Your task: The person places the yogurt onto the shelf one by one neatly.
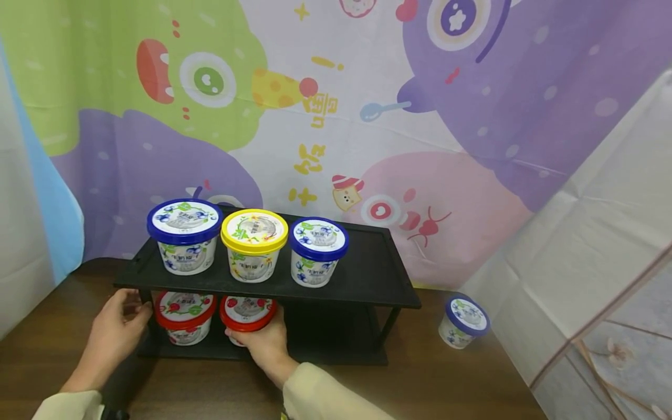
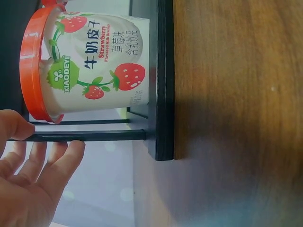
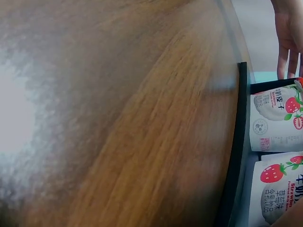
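Note:
On the lower shelf of a black two-tier rack (image 1: 362, 256), my right hand (image 1: 268, 344) grips a strawberry milk cup (image 1: 247, 310) with a red lid. Thumb and fingers lie around its near and right sides. Left of it stands another red-lidded strawberry cup (image 1: 185, 318), printed side facing the left wrist view. My left hand (image 1: 112, 332) holds the rack's front left post (image 2: 94, 136), thumb on one side and fingers on the other. In the right wrist view, both strawberry cups show at the right edge, with only a bit of the right hand (image 3: 291, 217) visible.
The upper shelf carries a large blue-lidded cup (image 1: 185, 233), a yellow-lidded cup (image 1: 254, 248) and a smaller blue-lidded cup (image 1: 317, 254). Another blue-lidded cup (image 1: 463, 321) stands on the wooden table (image 1: 210, 391) right of the rack. A cartoon-printed curtain (image 1: 336, 134) hangs behind.

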A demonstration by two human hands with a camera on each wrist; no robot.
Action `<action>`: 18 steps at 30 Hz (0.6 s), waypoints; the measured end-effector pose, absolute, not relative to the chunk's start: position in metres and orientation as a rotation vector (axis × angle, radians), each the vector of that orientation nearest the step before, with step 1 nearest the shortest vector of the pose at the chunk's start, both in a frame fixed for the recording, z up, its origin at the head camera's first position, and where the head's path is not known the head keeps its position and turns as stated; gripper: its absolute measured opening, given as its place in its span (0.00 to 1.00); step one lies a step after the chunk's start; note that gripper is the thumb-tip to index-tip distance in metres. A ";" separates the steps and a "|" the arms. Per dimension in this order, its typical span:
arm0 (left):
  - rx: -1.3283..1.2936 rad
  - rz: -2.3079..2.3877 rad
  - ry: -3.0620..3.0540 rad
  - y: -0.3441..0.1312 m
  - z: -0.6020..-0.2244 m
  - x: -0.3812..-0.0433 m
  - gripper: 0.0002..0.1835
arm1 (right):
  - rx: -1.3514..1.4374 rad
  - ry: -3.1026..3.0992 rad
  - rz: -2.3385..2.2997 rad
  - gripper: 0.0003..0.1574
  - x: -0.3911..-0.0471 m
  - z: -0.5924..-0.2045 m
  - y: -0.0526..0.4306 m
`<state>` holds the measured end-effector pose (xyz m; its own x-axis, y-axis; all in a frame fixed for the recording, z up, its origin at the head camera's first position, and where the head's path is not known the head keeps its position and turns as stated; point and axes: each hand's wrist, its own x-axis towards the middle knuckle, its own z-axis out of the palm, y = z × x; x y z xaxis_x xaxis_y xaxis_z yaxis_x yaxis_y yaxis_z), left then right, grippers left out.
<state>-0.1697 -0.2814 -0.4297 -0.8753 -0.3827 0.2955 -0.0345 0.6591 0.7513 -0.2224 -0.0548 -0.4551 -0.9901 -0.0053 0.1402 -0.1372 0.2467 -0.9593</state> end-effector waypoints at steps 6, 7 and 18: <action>0.323 -1.109 -2.450 -0.282 -0.431 -0.170 0.16 | 0.122 -2.409 1.859 0.52 -0.224 -0.453 -0.059; 0.324 -1.110 -2.452 -0.282 -0.431 -0.170 0.17 | 0.114 -2.413 1.860 0.52 -0.224 -0.453 -0.059; 0.315 -1.103 -2.461 -0.281 -0.431 -0.170 0.17 | 0.097 -2.445 1.823 0.53 -0.225 -0.457 -0.064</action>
<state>-0.1695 -0.2812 -0.4309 -0.8847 -0.3691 0.2847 -0.0331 0.6590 0.7514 -0.2247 -0.0636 -0.4573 -0.9939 0.0027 0.1100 -0.1046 0.2858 -0.9526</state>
